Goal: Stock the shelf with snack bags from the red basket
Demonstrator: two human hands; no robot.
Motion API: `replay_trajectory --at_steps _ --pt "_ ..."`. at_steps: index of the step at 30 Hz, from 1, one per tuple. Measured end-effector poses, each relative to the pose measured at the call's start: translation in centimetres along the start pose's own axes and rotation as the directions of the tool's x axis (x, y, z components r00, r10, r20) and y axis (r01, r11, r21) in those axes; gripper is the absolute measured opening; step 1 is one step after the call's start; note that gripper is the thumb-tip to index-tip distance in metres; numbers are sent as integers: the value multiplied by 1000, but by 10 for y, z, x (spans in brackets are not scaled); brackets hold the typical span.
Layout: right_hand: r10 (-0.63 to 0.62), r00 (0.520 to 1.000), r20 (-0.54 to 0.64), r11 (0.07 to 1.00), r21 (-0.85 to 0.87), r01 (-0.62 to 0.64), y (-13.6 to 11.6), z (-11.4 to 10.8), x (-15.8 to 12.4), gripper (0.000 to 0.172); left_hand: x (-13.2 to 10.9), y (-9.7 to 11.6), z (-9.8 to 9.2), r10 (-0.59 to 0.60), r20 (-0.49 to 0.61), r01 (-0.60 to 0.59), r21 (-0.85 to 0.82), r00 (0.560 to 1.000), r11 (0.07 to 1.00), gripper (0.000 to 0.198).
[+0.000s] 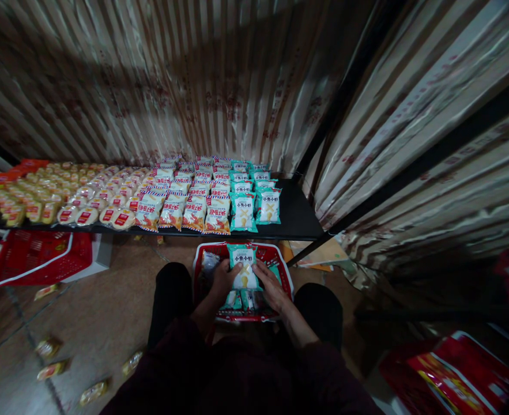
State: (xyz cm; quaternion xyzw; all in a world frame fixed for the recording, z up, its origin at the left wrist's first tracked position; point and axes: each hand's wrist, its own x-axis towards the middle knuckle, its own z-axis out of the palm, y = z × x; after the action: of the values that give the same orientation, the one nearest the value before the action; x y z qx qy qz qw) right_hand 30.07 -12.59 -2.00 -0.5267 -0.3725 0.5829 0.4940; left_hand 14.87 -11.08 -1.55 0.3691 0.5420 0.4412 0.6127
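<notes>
Between my two hands is a teal-and-white snack bag (244,266), upright with its printed front facing me. My left hand (225,280) grips its left side, thumb on the front. My right hand (271,285) holds the right side the same way. Both are over a red basket (289,282) with a white rim, between my knees, where more teal bags (232,301) lie. Beyond it, on a black shelf (297,210), similar teal bags (268,206) stand in rows at the right end of the stock.
Left along the shelf are white-and-orange snack bags (193,212), round packaged cakes (87,215) and small yellow packets (42,207). Another red basket (42,256) sits below. Several packets (93,393) lie on the floor. A slanting black post (392,190) and red packages (462,374) are at right.
</notes>
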Motion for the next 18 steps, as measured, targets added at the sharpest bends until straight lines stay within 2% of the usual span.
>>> replay_trajectory --at_steps 3,6,9,11,13,15,18 --pt "127 990 59 985 109 -133 -8 6 -7 42 0 -3 4 27 -58 -29 -41 998 999 41" --pt "138 989 45 977 155 -143 -12 9 -9 42 0 -10 7 50 -152 -54 -18 987 998 48" --pt "135 991 16 978 158 -136 -13 10 -9 41 0 -15 9 106 -290 -71 129 951 989 49" --pt "128 992 1 981 147 -127 -14 9 -10 42 -1 -14 10 191 -354 -101 257 915 961 47" --pt "121 993 -12 983 142 -119 -14 9 -10 43 -3 -11 10 285 -351 -149 367 892 918 39" --pt "114 993 -26 984 140 -110 -14 9 -10 44 -6 -6 9 350 -301 -189 455 887 870 27" --pt "61 997 -54 994 98 -55 -10 6 -7 46 -11 1 9 358 -244 -191 518 901 834 13"
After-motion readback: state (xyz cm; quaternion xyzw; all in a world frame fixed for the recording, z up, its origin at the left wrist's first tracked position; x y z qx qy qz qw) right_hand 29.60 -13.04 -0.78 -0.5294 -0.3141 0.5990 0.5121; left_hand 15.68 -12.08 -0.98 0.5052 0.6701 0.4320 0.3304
